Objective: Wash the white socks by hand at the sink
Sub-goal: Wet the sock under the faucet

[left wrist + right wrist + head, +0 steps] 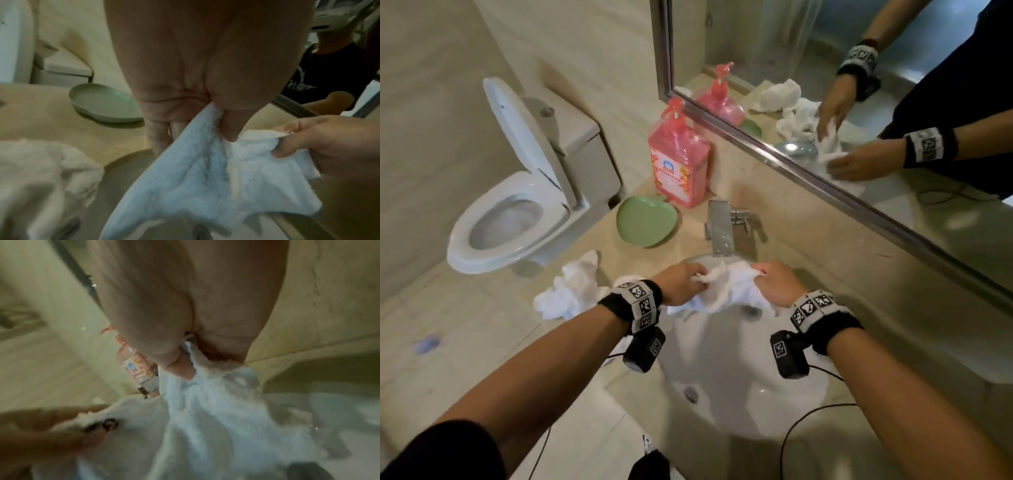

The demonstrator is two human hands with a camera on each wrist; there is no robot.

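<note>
The left hand (678,283) and right hand (777,283) are each pinching an end of a sock (726,287), stretching it over the sink (739,404) beneath the tap (719,229), probably for wetting, though no water shows.

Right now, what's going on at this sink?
A person is hand-washing a white sock over the sink basin. The left hand and right hand each grip an end, stretching it below the faucet. More white socks wait on the counter beside a green dish and pink soap bottle.
</note>
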